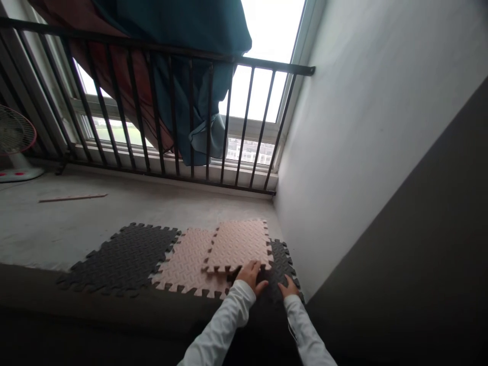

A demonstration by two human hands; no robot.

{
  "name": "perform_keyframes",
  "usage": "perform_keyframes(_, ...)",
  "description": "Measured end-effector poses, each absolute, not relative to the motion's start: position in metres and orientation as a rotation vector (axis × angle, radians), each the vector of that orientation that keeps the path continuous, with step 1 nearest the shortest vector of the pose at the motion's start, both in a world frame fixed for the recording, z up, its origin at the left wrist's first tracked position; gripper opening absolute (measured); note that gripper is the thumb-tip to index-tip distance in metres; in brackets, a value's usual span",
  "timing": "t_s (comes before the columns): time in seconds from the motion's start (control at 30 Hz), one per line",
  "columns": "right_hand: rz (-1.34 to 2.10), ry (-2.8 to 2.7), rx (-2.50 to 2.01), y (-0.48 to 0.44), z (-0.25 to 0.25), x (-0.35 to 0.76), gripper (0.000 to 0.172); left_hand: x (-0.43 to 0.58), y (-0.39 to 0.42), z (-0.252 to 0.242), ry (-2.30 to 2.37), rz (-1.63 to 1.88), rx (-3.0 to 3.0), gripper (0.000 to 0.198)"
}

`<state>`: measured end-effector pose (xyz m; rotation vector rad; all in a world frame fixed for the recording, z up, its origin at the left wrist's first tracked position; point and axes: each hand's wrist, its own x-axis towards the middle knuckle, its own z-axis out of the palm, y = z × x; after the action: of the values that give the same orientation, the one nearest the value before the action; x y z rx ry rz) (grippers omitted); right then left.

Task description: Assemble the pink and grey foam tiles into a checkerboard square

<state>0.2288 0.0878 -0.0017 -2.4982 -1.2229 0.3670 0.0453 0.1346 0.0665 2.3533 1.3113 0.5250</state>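
Interlocking foam floor tiles lie on the concrete. A pink tile point(238, 246) with a diamond tread overlaps a second pink tile point(186, 267), and a dark grey tile point(122, 259) lies to their left. Another dark grey tile point(281, 264) is partly covered by the upper pink tile. My left hand point(251, 274) rests flat on the lower edge of the upper pink tile, fingers apart. My right hand point(287, 287) lies on the right dark tile, close to the pink tile's corner. White sleeves cover both forearms.
A black metal railing point(152, 44) runs before a window, with a teal curtain point(198, 30) and a reddish cloth point(114, 66) hanging behind it. A white wall point(354, 127) stands on the right. A fan point(13, 134) and a thin wooden strip point(72, 198) are at the left.
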Motion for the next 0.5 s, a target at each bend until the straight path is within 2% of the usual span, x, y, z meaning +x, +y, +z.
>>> perform_keyframes(0.07,0.273,-1.215,-2.485,0.081,-0.009,0.231,0.047,0.047,0.134,0.06,1.322,0.296,2.346,0.063)
perform_keyframes(0.17,0.174,-1.356,-2.555,0.078,-0.011,0.22,0.05,0.012,0.151,0.042,1.702,0.001,2.205,0.073)
perform_keyframes(0.3,0.259,-1.467,-2.767,0.093,-0.007,0.195,0.07,-0.046,0.173,0.003,2.025,-0.157,2.039,0.09)
perform_keyframes(0.37,0.323,-1.49,-2.837,0.107,-0.009,0.187,0.077,-0.06,0.176,-0.016,2.014,-0.186,2.051,0.089)
perform_keyframes(0.5,0.291,-1.481,-2.881,0.14,-0.023,0.189,0.075,-0.064,0.175,-0.034,2.016,-0.232,2.082,0.087)
